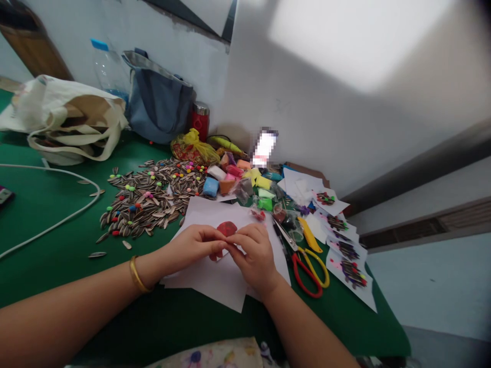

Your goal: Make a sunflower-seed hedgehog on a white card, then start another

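Note:
Over a stack of white paper sheets [215,296], my left hand [192,248] and my right hand [253,258] meet at the fingertips. Both are closed in a pinch; whatever lies between the fingers is hidden. A flat dark red piece [226,228], which looks like modelling clay, shows on the paper just beyond the fingertips. More red shows below my left fingers, partly covered by them. A gold bangle [137,275] circles my left wrist.
Sunflower seeds [149,197], some with coloured bits, spread at left. Packets of coloured clay [264,203] lie beyond the paper. Scissors [307,268] and a yellow cutter [310,235] lie at right, near decorated cards [351,273]. A lit phone [264,148] leans on the wall.

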{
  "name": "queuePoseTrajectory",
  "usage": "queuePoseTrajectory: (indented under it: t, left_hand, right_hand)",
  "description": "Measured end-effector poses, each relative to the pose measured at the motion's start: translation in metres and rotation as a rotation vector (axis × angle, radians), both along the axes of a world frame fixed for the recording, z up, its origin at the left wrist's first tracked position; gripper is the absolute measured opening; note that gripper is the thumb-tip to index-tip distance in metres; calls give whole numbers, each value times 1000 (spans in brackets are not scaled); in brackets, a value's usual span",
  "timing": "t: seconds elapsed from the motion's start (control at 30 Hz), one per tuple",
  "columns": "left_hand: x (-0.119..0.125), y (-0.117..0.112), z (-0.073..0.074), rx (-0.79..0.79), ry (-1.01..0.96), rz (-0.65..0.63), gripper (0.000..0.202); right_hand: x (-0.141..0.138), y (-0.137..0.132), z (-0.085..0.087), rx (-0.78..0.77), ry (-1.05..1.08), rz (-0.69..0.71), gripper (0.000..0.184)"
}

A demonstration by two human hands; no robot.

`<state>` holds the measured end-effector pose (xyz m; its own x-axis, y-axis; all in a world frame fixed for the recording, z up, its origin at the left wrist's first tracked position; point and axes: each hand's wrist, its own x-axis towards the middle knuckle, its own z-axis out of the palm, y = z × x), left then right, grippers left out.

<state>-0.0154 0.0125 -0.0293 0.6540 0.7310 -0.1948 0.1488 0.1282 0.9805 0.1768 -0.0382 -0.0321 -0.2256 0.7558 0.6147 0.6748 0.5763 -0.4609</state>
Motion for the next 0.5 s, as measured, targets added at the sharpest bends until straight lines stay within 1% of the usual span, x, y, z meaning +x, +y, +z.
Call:
queuePoseTrajectory:
  t: [0.1,0.27,0.5]
  left_hand:
    - [0,0,-1,-4,8,26,24]
    - [0,1,-1,7,12,50,26]
    - [-1,2,-1,18,8,22,28]
  right_hand:
    - [0,0,0,18,6,16,7]
    - [0,1,0,23,6,27,7]
    - [0,1,0,5,25,26,6]
